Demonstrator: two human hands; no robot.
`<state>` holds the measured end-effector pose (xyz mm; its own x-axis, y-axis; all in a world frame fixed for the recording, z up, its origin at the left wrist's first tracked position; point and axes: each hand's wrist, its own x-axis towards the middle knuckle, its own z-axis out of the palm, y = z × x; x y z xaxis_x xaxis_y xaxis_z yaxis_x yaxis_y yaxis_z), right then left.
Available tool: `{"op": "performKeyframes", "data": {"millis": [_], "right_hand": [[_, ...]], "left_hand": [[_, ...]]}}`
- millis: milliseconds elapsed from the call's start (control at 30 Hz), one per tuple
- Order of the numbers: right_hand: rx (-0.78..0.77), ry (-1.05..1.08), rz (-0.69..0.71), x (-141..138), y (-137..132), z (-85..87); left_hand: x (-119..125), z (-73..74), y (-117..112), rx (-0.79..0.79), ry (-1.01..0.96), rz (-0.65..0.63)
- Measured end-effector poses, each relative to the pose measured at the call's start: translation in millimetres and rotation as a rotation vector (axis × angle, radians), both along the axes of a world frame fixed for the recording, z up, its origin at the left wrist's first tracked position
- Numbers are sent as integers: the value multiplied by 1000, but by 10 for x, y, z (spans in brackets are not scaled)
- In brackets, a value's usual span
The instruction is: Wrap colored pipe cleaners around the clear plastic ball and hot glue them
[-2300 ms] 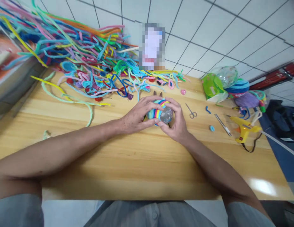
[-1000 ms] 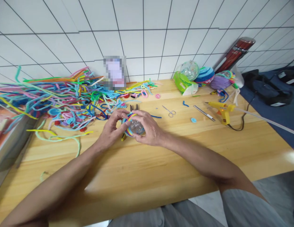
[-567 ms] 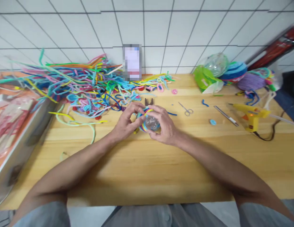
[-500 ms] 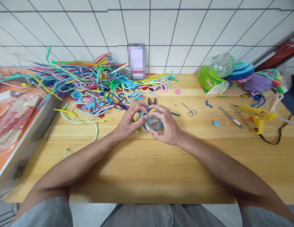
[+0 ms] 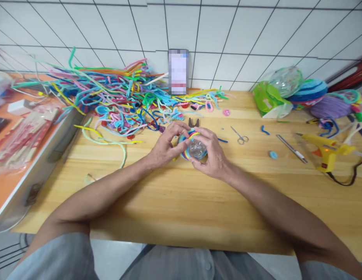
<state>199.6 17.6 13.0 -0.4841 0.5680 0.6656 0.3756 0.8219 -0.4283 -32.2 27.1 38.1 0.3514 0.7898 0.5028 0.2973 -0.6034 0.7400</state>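
Between my two hands is a clear plastic ball [image 5: 197, 149] wound on its left part with blue, yellow, pink and other coloured pipe cleaners. My left hand [image 5: 170, 144] grips the wound side, thumb and forefinger pressed on the strands. My right hand [image 5: 211, 151] curves round the clear side, fingers over the top and thumb below. The ball's underside and some fingertips are hidden. Just beyond my hands lie dark-jawed pliers [image 5: 194, 123], their handles mostly covered. A short dark blue pipe cleaner piece [image 5: 222, 140] pokes out right of my right hand.
A heap of pipe cleaners [image 5: 116, 93] spreads at the back left, beside a phone [image 5: 178, 72] against the tiled wall. Rightward lie small scissors [image 5: 241, 137], a craft knife [image 5: 291, 148] and a yellow glue gun [image 5: 326, 149]. An orange tray [image 5: 6, 186] stands left.
The whole view has shifted, so the scene sits slightly further right and tilts a little. Both hands keep nearly the same hold on the ball.
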Motion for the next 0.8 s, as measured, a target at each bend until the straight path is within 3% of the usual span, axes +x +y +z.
{"op": "performKeyframes", "data": {"millis": [300, 800], "right_hand": [[50, 27, -11, -17, 3, -15], [16, -3, -19, 14, 10, -20]], "left_hand": [[-14, -33, 11, 66, -12, -23], [-2, -13, 14, 40, -8, -20]]}}
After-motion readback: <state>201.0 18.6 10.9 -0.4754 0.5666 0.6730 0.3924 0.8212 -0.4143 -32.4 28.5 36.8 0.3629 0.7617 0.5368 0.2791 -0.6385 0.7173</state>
